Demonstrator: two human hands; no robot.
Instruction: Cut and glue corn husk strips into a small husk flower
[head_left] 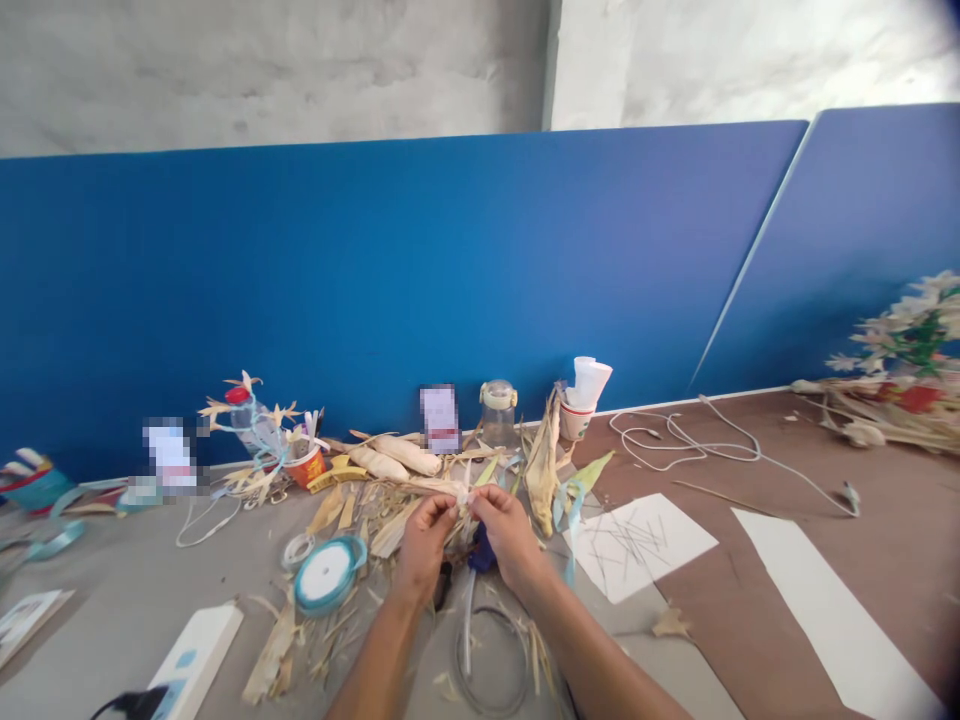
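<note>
My left hand [429,540] and my right hand [506,535] meet at the middle of the table, fingertips pinched together. Between them they hold a small pale strip of corn husk [463,494], largely covered by the fingers. Just under my right hand lies a dark blue glue gun [482,550], partly hidden, with a translucent glue stick [469,610] pointing toward me. Dry corn husks [394,530] are heaped behind and left of my hands. A larger husk bundle [541,470] stands to the right. On the left sits a blue ribbon roll [326,575].
A white power strip [196,660] lies front left. White paper with thin wires [630,545] is on the right. Along the blue partition [450,280] stand a clear jar [498,415], a paper cup [576,420] and a bottle with husk flowers [251,425]. A white cable [697,445] lies behind right.
</note>
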